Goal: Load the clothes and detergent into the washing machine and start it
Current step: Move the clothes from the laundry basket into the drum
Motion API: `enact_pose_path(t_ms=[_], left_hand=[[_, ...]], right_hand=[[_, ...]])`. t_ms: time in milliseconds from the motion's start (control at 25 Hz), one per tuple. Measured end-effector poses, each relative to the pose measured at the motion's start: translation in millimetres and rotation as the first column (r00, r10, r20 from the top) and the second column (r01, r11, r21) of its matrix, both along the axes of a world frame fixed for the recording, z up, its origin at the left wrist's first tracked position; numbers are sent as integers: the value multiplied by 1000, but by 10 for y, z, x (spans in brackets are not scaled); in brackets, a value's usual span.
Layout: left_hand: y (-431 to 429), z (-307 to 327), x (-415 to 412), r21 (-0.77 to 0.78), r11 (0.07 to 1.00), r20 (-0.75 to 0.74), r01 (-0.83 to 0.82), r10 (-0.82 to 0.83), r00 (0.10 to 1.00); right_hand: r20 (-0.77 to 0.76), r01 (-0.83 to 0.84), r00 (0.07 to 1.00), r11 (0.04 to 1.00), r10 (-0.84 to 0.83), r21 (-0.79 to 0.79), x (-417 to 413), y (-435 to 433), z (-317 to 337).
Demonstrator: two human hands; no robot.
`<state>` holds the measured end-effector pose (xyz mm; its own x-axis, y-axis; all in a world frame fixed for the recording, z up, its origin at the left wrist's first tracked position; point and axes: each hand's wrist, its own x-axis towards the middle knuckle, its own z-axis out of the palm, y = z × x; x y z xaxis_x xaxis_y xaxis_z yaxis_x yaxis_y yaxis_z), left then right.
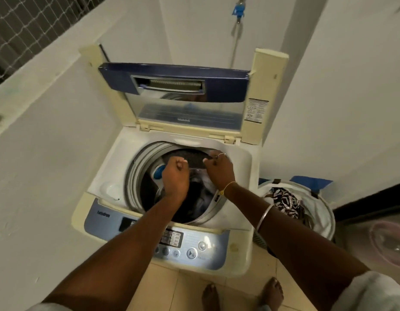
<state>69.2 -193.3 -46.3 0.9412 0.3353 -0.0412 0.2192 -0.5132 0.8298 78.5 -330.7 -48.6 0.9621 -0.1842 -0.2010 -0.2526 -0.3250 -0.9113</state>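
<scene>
A top-loading washing machine (pixel 109 167) stands before me with its blue-edged lid (pixel 174 81) raised upright. Dark and pale clothes (pixel 201 198) lie inside the drum. Both hands are over the drum's far side, stretching a dark speckled cloth (pixel 192 157) between them. My left hand (pixel 175 176) is fisted on its left end, my right hand (pixel 218 168) pinches its right end. A blue and white part (pixel 158 172) shows on the drum wall beside my left hand. The control panel (pixel 190 245) with its buttons faces me at the front. No detergent container is in view.
A white laundry basket (pixel 322 212) with patterned clothes (pixel 284 198) stands right of the machine. A pink basin (pixel 387 243) sits further right. White walls close in on the left and behind. A tap and hose (pixel 238 12) hang above. My bare feet (pixel 241 295) stand on tiles.
</scene>
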Motion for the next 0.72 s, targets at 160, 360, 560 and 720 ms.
enact_pose_path(t_ms=[160,360,560,720], left_hand=[[-1023,84,-158,39,959,185,280,-282,941],[-2343,-213,-185,116,859,205,498,-511,835],[-3283,-884,-221,118,815,78,568,-578,813],[-3638,-1719,-190,129,842,-51,524,-522,851]], right_hand=[[233,189,947,970,-221,153,-370,-659,33],[244,421,872,904,-424,69,-639,-1807,-309],[98,473,878,881,-469,-17,-758,-2843,-973],[-15,420,904,895,-427,-148,-737,-3452,-1714]])
